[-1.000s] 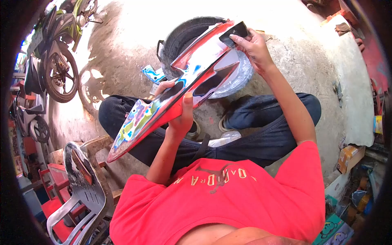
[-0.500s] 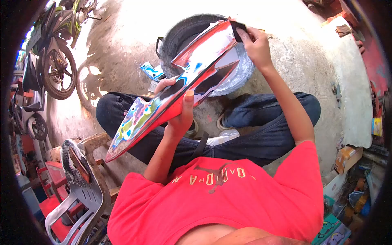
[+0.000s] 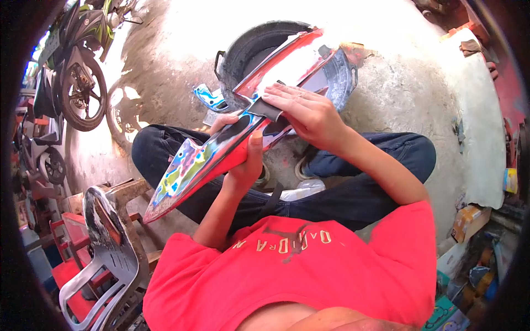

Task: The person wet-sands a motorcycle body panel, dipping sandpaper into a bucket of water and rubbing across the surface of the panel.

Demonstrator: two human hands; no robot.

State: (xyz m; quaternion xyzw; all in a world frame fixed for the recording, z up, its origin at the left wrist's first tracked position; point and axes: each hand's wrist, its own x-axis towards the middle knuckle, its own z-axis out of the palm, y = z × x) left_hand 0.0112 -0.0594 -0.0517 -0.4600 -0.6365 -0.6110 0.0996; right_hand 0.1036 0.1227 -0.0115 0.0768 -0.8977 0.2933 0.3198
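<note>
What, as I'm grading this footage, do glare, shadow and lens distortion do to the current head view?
Head view: the floor beyond the tub is blown out to white, and glare is hard to tell from pale paint on the panel; head view again: a spoked shadow lies beside the motorcycle wheel, and dark rounded corners suggest a very wide lens.
</note>
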